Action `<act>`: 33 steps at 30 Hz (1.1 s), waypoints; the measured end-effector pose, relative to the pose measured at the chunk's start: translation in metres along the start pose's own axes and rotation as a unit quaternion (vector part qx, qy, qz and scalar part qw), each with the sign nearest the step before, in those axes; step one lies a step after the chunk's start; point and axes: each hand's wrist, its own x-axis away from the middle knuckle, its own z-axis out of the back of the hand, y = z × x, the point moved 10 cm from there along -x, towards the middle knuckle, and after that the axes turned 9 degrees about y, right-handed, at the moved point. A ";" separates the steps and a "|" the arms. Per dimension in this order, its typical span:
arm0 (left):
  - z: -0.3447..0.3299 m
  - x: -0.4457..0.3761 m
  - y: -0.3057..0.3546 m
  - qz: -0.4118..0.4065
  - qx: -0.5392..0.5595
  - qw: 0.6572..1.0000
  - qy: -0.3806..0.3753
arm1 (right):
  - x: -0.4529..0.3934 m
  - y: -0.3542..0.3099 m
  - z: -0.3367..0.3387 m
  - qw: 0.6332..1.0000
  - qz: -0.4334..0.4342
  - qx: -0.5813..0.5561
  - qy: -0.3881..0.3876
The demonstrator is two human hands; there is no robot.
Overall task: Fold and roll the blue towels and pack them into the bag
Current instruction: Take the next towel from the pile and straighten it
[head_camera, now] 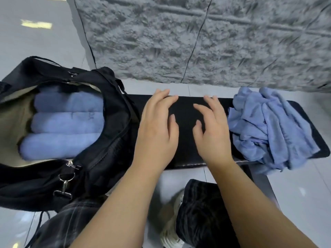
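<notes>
Both hands lie palm down, side by side, on the bare middle of the black bench (188, 111). The left hand (157, 126) and right hand (213, 129) have fingers spread and relaxed, gripping nothing, with a narrow gap between them. At the left end sits the open black bag (100, 158) (zip pulled back), containing three rolled blue towels (66, 126) laid parallel and touching. At the right end, a crumpled pile of loose blue towels (265, 126) rests just beside the right hand, overhanging the bench's near edge.
</notes>
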 end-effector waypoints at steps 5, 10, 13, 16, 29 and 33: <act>-0.046 0.011 -0.004 0.045 0.052 0.993 -0.095 | 0.000 0.091 0.026 0.967 -0.218 0.129 0.012; -0.071 0.017 -0.029 0.106 0.058 0.979 -0.165 | -0.001 0.149 0.036 0.928 -0.341 0.150 -0.017; -0.075 0.022 -0.043 0.148 0.053 0.971 -0.182 | 0.000 0.177 0.044 0.911 -0.384 0.147 -0.024; -0.074 0.023 -0.053 0.179 0.054 0.966 -0.177 | 0.002 0.194 0.047 0.899 -0.402 0.163 -0.059; -0.064 0.025 -0.065 0.187 0.052 0.963 -0.185 | 0.001 0.202 0.046 0.888 -0.417 0.174 -0.086; -0.058 0.022 -0.068 0.187 0.050 0.965 -0.178 | -0.012 0.196 0.058 0.908 -0.388 0.159 0.007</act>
